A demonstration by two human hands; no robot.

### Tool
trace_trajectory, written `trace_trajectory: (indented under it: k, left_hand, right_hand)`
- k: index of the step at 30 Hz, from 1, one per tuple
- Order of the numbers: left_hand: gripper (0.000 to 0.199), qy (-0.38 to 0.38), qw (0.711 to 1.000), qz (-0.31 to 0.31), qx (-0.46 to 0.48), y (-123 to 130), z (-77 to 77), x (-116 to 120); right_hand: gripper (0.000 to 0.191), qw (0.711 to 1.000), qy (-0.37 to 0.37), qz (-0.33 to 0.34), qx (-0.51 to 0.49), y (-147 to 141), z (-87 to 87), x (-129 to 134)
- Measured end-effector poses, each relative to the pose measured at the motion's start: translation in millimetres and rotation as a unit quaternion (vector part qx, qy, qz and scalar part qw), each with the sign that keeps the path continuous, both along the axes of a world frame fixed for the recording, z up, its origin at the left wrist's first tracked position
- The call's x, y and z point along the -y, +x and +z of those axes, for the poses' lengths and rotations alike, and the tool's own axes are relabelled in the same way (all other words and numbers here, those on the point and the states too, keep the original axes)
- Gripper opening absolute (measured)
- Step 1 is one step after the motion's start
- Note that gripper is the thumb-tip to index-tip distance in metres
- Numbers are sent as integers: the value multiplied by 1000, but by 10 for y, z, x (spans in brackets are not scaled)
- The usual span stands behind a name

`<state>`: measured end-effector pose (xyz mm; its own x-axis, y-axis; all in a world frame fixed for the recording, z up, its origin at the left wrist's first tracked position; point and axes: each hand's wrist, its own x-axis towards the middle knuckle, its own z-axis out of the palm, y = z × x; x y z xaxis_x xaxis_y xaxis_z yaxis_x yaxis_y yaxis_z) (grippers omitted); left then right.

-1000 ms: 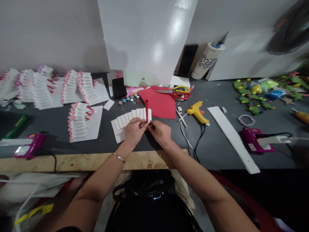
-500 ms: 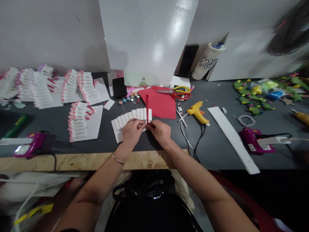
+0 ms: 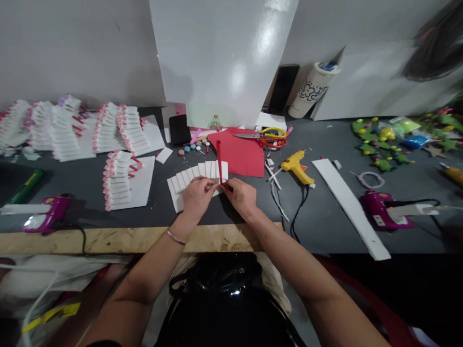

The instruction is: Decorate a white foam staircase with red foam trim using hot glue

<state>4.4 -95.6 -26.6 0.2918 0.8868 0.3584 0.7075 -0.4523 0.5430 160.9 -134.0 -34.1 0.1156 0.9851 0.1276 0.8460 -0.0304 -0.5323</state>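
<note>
Your two hands pinch at the lower end of a narrow red strip: the fingertips of your left hand (image 3: pixel 198 196) and your right hand (image 3: pixel 241 197) are closed together there, almost meeting. The red strip (image 3: pixel 219 161) stands nearly upright above your fingertips, its upper end leaning slightly toward your left and appearing curled or rolled. How much of it lies between your fingers you cannot tell from here, since they cover that end.

Beside and partly behind your left hand, a row of overlapping white pieces (image 3: pixel 191 174) fans across a white card (image 3: pixel 177 202). The red strip passes in front of the right end of that row. Just beyond lies a red sheet (image 3: pixel 246 159), with scissors (image 3: pixel 249 137) across its upper right part, next to a yellow-handled pair (image 3: pixel 273 130).

To your right, a yellow glue gun (image 3: pixel 296 167) lies on its side on the dark table (image 3: pixel 325 140), and farther out a long white strip (image 3: pixel 349 207) slants toward you. To your left, a fan of white pieces with pink ends (image 3: pixel 117 183) rests on another white card (image 3: pixel 144 185), with short red rolls (image 3: pixel 134 166) at its upper right.
</note>
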Motion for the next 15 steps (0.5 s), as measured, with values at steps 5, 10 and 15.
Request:
trace_trajectory:
  k: [5,10,15]
  left_hand:
    - [11,-18,996,2,82,38,38,-39]
    - [21,-41,991,-19,125,123,142,-104]
    - [12,-48,990,-28,130,176,188,-129]
  right_hand:
    - [18,1000,-4,-4,-3,-3,3,-12]
    - [19,1000,-18,-7,6,-5,6,-34]
    - [20,1000,-21,0,17,3,-10,-38]
